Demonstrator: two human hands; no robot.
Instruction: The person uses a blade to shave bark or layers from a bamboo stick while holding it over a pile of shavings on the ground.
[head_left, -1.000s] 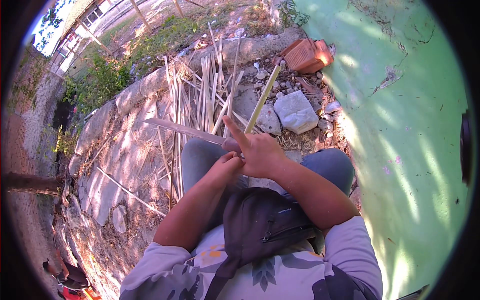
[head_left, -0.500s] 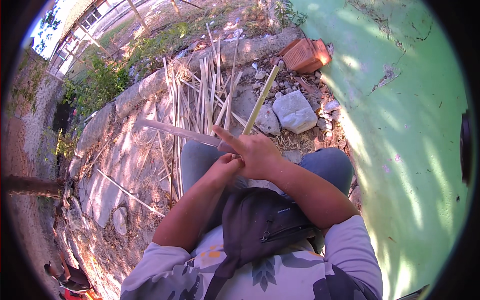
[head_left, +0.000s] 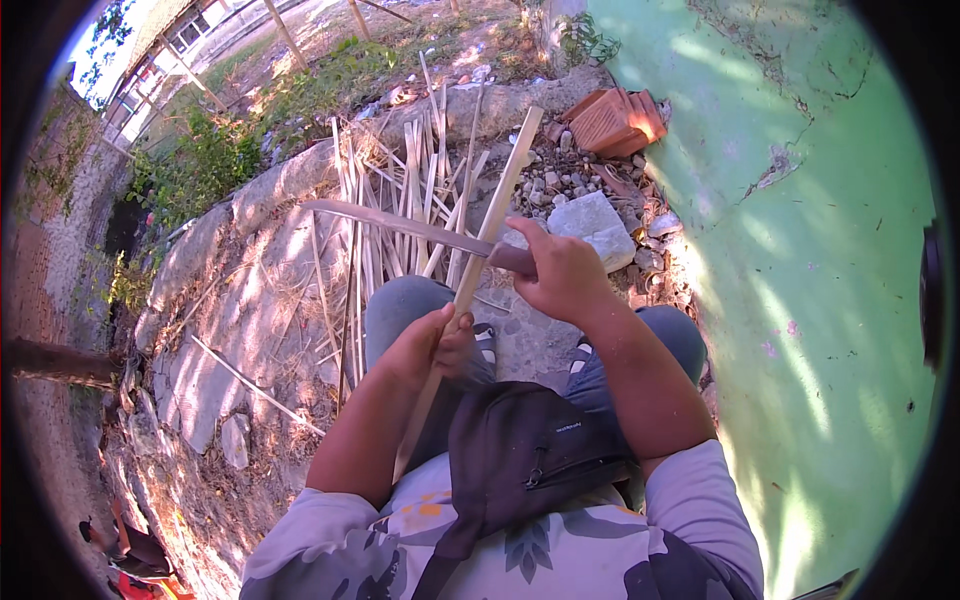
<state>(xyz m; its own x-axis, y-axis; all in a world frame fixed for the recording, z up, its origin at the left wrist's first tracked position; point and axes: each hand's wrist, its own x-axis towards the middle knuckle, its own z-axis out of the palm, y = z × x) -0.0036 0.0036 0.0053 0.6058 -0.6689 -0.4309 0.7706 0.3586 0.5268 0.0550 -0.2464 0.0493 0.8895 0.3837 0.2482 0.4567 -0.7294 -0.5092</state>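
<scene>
My left hand (head_left: 432, 345) is closed round the lower part of a long pale bamboo strip (head_left: 508, 180), which slants up and away to the right. In my right hand (head_left: 565, 270) is the dark handle of a long machete (head_left: 400, 224). Its blade points left and lies across the strip above my left hand; whether the edge bites into it I cannot tell. The strip's lower end runs down beside my left forearm toward my lap. Beyond my knees, a heap of split bamboo strips (head_left: 405, 195) lies on the ground.
A white stone block (head_left: 592, 230) and gravel lie ahead right, with orange bricks (head_left: 615, 122) behind. A green wall (head_left: 800, 300) rises on my right. A low stone edge (head_left: 285, 180) curves behind the heap. A black bag (head_left: 530, 440) rests against my front.
My hands have moved apart: the right with the machete went right and slightly up, the left slightly down along the strip. The strip's pale face now shows instead of its greenish one.
</scene>
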